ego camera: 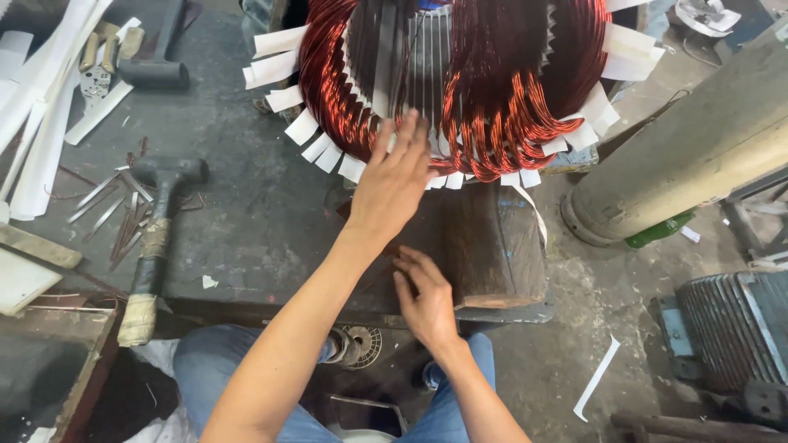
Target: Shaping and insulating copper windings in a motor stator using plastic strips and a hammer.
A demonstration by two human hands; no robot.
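White paper strips point(37, 107) are piled at the upper left of the frame, beside a pair of pliers point(97, 70) and a dark mallet point(156, 70) laid on the grey workbench point(246, 213). Below them, thin metal slivers point(115, 209) are scattered next to a second mallet point(156, 246), its handle wrapped in tape. At centre, the left hand point(392, 184) is seen with fingers spread flat against the lower rim of a large motor stator point(460, 82); nothing is clasped in it. The stator's slots are filled with copper windings point(501, 123) and lined with white insulation tabs point(328, 152) that fan outward around the core. Just below, the right hand point(427, 299) is rested, open and gripping nothing, on a wooden block point(492, 246) set under the stator at the bench edge. Blue-jeaned knees point(213, 361) are visible at the bottom. At the right of the frame, a pale cylinder point(698, 156) is tilted across the concrete floor point(591, 328), above a ribbed motor housing point(730, 328).
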